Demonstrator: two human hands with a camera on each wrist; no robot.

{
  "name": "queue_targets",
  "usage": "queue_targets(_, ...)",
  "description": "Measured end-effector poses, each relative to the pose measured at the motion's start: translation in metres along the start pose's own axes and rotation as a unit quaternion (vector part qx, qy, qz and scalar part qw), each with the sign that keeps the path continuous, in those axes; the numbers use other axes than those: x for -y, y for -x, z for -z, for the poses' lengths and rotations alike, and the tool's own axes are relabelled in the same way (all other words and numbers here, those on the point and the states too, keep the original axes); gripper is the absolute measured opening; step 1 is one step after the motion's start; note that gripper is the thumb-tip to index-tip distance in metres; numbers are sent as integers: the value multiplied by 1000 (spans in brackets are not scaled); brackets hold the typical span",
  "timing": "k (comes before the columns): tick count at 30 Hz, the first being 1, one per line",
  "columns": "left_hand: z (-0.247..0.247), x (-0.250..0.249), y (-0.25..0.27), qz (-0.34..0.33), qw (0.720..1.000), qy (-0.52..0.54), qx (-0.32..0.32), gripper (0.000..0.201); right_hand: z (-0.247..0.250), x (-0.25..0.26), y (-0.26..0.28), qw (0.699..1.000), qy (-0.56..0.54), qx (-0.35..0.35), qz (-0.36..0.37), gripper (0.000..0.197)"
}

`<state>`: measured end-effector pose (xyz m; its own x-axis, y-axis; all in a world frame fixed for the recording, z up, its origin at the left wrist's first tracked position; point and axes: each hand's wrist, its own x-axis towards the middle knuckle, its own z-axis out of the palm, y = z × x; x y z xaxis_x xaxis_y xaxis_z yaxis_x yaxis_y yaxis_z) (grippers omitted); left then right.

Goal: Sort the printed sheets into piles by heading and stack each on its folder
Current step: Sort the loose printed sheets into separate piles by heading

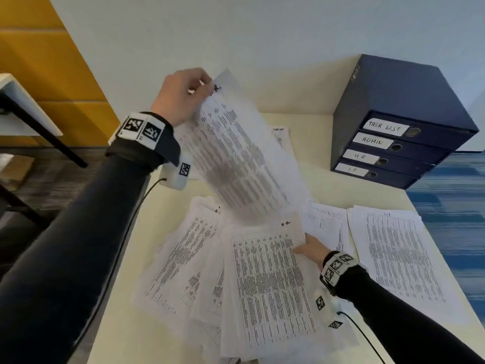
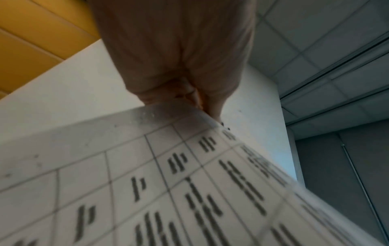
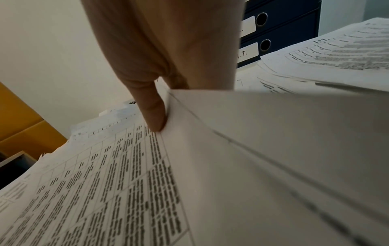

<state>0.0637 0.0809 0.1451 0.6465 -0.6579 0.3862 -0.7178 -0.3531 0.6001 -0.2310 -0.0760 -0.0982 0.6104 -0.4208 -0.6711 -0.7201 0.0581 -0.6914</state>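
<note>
The left hand [image 1: 183, 94] pinches the top edge of a lifted sheet [image 1: 236, 153] above the table's [image 1: 322, 119] middle. The right hand [image 1: 312, 249] grips the top sheet [image 1: 273, 285] of the loose pile at the near edge, thumb on top. The folders [image 1: 399, 122] sit stacked at the far right corner.

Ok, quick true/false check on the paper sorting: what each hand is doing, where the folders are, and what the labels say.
1. The left hand holds a printed sheet lifted off the table. True.
2. The right hand is empty and raised in the air. False: it is low at the loose pile, thumb on top of a sheet at its edge.
3. The blue folders lie stacked at the far right of the table. True.
4. The top folder label reads IT. False: the top one reads TASK LIST; IT is the lowest.
5. All sheets already lie on the folders. False: none do; piles lie on the table, one at the right.
</note>
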Motion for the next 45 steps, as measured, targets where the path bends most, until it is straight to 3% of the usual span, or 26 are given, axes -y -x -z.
queue_targets(3, -38, 7, 18, 10, 985, -23, 172, 12, 2, -1, 2, 999, -32, -7, -15, 40)
queue_targets(6, -105, 20, 48, 10, 937, -50, 344, 16, 4, -5, -1, 997, -64, -13, -28, 40)
queue_targets(8, -153, 24, 71, 10, 911, -60, 408, 17, 6, -2, 3, 996, -78, -9, -34, 41)
queue_targets(11, -211, 19, 104, 12, 896, -70, 439, 18, 7, -4, 6, 989, -143, -11, -30, 49)
queue_targets(13, -235, 12, 122, 19, 911, -73, 406, 19, 8, -11, 2, 982, -185, 19, -25, 67)
queue_targets(16, -255, 13, 141, 43, 939, -62, 336, 23, 7, -18, -3, 986, -162, 42, -24, 77)
queue_targets(20, -255, 23, 150, 72, 961, -82, 254, 22, -1, -23, -6, 994, -109, 20, 14, 52)
queue_targets(23, -236, 37, 152, 154, 974, -101, 130, 52, 4, -22, 0, 987, -156, -11, 21, 50)
queue_targets(26, -203, 50, 150, 289, 957, 5, -11, 94, 18, -9, 1, 972, -229, -43, 43, 49)
queue_targets(28, -182, 51, 146, 344, 923, 170, -23, 104, 24, 11, 8, 954, -286, -53, 72, 51)
queue_targets(30, -164, 46, 137, 343, 903, 256, 22, 99, 24, 39, 20, 936, -325, -57, 123, 44)
queue_targets(32, -151, 36, 130, 315, 914, 253, 51, 97, 24, 69, 35, 922, -343, -71, 163, 48)
queue_targets(34, -141, 21, 127, 281, 923, 262, 11, 86, 23, 90, 45, 916, -334, -68, 212, 41)
queue_targets(36, -134, 9, 126, 233, 924, 298, -55, 62, 20, 105, 52, 918, -299, -77, 248, 31)
queue_targets(38, -132, 0, 129, 195, 922, 323, -90, 45, 15, 110, 54, 919, -264, -101, 274, 35)
queue_targets(41, -138, 0, 138, 190, 929, 303, -95, 43, 5, 105, 50, 915, -245, -144, 285, 49)
queue_targets(45, -154, 6, 144, 225, 937, 249, -93, 39, -8, 95, 43, 909, -246, -204, 267, 28)
